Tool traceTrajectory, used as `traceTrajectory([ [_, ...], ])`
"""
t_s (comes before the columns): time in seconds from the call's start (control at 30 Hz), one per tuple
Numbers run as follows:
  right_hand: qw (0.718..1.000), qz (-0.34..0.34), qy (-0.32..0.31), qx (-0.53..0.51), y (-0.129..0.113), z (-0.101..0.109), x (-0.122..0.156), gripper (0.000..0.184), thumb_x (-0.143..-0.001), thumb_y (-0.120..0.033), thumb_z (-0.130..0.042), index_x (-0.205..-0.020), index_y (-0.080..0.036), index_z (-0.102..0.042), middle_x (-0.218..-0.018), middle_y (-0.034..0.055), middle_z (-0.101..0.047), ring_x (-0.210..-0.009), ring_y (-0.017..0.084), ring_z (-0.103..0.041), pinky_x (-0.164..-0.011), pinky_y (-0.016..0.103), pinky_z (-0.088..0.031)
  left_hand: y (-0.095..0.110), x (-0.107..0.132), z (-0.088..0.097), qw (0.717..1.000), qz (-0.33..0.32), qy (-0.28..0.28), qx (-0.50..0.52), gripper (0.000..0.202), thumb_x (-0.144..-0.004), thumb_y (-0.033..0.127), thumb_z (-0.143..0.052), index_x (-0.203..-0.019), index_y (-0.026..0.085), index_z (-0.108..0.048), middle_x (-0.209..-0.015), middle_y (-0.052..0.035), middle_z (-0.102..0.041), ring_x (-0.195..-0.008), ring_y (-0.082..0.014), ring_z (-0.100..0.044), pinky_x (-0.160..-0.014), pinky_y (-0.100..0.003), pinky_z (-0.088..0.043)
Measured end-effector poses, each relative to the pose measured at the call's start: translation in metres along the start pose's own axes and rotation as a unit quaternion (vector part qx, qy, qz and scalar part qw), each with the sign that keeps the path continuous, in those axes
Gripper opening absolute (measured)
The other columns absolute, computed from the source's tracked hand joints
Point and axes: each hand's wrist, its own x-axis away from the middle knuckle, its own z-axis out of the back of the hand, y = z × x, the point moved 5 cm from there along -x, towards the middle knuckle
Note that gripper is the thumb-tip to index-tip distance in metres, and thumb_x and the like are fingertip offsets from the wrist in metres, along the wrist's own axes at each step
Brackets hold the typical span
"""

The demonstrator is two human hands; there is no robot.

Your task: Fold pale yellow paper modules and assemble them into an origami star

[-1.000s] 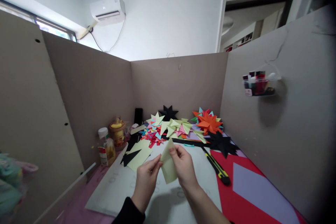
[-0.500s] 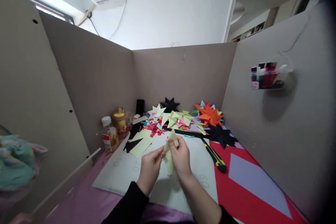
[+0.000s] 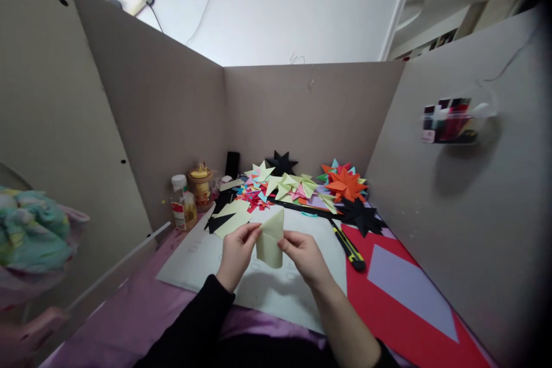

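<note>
Pale yellow-green paper [image 3: 269, 248] looks part-worked: slanted top and faint crease are in, no spiky form like the black star [image 3: 281, 163] at 12 o'clock or the orange star [image 3: 346, 185] at 2, so I'd judge shaping unfinished, flat pale sheets [image 3: 234, 223] at 10 looking barely worked. Paper is up over the white sheet [image 3: 185, 270], peak aimed about 12 to 1 o'clock, long axis near upright, roughly 12 to 6. Both hands pinch it: left hand [image 3: 236, 253] at 9 o'clock, right hand [image 3: 307, 256] at 3.
</note>
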Motion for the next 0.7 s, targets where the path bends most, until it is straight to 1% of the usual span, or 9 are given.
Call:
traceTrajectory([
  [0.07, 1.000, 0.003, 0.013, 0.023, 0.001, 0.003, 0.001, 0.039, -0.075, -0.050, -0.062, -0.089, -0.015, -0.074, -0.081, 0.0069, -0.071, -0.080, 0.025, -0.061, -0.074, 0.035, -0.047, 0.000, 0.001, -0.001, 1.000, -0.003, -0.002, 0.001, 0.022, -0.078, 0.032, -0.060, -0.088, 0.016, -0.072, -0.086, -0.0071, -0.074, -0.078, -0.0202, -0.068, -0.074, -0.030, -0.055],
  [0.2, 0.995, 0.007, 0.088, 0.051, 0.008, 0.013, 0.000, 0.038, -0.073, -0.051, -0.063, -0.071, -0.014, -0.074, -0.072, 0.0063, -0.069, -0.072, 0.024, -0.059, -0.068, 0.033, -0.046, -0.004, 0.004, -0.003, 1.000, -0.006, -0.003, -0.005, 0.022, -0.078, 0.029, -0.061, -0.092, 0.017, -0.073, -0.090, -0.0071, -0.074, -0.082, -0.0211, -0.069, -0.077, -0.032, -0.055],
  [0.27, 0.991, 0.004, 0.114, 0.062, 0.012, 0.016, -0.001, 0.039, -0.075, -0.050, -0.062, -0.068, -0.013, -0.072, -0.068, 0.0052, -0.068, -0.069, 0.022, -0.058, -0.065, 0.031, -0.045, -0.006, 0.005, -0.004, 1.000, -0.009, -0.004, -0.010, 0.022, -0.078, 0.028, -0.061, -0.093, 0.018, -0.073, -0.091, -0.0069, -0.073, -0.082, -0.0211, -0.069, -0.078, -0.033, -0.055],
  [0.33, 0.989, 0.005, 0.129, 0.074, 0.016, 0.018, -0.001, 0.040, -0.076, -0.050, -0.060, -0.069, -0.013, -0.072, -0.067, 0.0046, -0.066, -0.066, 0.020, -0.056, -0.061, 0.028, -0.043, -0.006, 0.007, -0.006, 1.000, -0.014, -0.005, -0.014, 0.022, -0.077, 0.026, -0.061, -0.093, 0.018, -0.073, -0.092, -0.0068, -0.073, -0.082, -0.0213, -0.069, -0.079, -0.033, -0.055],
  [0.43, 0.986, 0.008, 0.148, 0.083, 0.018, 0.019, 0.000, 0.040, -0.077, -0.050, -0.060, -0.074, -0.012, -0.073, -0.069, 0.0048, -0.067, -0.066, 0.019, -0.056, -0.060, 0.028, -0.043, -0.004, 0.008, -0.007, 1.000, -0.010, -0.009, -0.008, 0.021, -0.076, 0.026, -0.061, -0.091, 0.018, -0.073, -0.091, -0.0064, -0.073, -0.082, -0.0219, -0.069, -0.077, -0.034, -0.056],
  [0.53, 0.985, 0.003, 0.156, 0.079, 0.019, 0.018, 0.001, 0.042, -0.076, -0.051, -0.060, -0.080, -0.012, -0.074, -0.071, 0.0059, -0.069, -0.067, 0.020, -0.057, -0.060, 0.028, -0.044, -0.002, 0.009, -0.009, 1.000, 0.009, -0.016, 0.006, 0.021, -0.076, 0.028, -0.061, -0.088, 0.017, -0.073, -0.087, -0.0062, -0.074, -0.079, -0.0213, -0.069, -0.074, -0.032, -0.057],
  [0.7, 0.987, 0.003, 0.153, 0.055, 0.020, 0.017, 0.001, 0.038, -0.074, -0.049, -0.063, -0.083, -0.013, -0.074, -0.075, 0.0067, -0.070, -0.071, 0.022, -0.059, -0.064, 0.030, -0.046, -0.004, 0.006, -0.011, 0.998, 0.044, -0.036, 0.031, 0.023, -0.075, 0.035, -0.061, -0.080, 0.015, -0.071, -0.075, -0.0054, -0.073, -0.069, -0.0188, -0.067, -0.064, -0.027, -0.055],
])
